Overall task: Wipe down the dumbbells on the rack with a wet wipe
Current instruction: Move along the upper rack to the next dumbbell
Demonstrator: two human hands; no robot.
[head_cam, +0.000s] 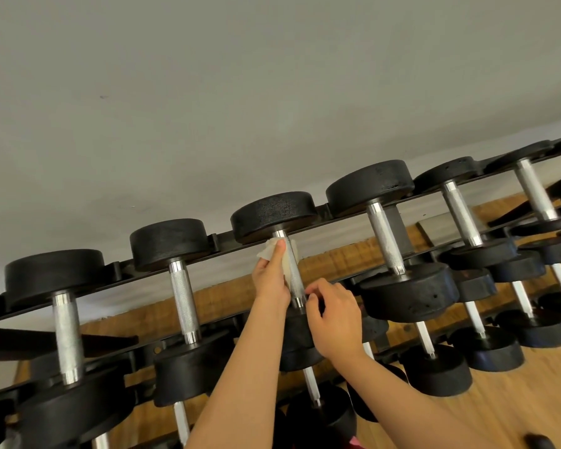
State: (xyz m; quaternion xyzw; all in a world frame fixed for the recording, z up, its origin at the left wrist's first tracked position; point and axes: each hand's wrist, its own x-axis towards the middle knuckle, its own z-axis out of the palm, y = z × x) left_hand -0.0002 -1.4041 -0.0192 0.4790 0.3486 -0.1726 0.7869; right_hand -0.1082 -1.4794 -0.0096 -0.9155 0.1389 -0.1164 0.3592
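Note:
A black dumbbell [274, 215] with a knurled silver handle lies across the top rails of the rack [337, 210], in the middle of the row. My left hand [271, 280] presses a white wet wipe [269, 249] against the left side of that handle, with the index finger stretched up along it. My right hand [336, 315] sits at the handle's lower end, its fingers curled and its fingertips at the wipe's lower edge. The dumbbell's near head is hidden behind my hands.
More black dumbbells lie to either side on the top tier, such as one at the left [169, 241] and one at the right [370, 186]. Smaller dumbbells [486, 348] fill the lower tier. A grey wall [240, 92] stands behind and a wooden floor [515, 400] lies below.

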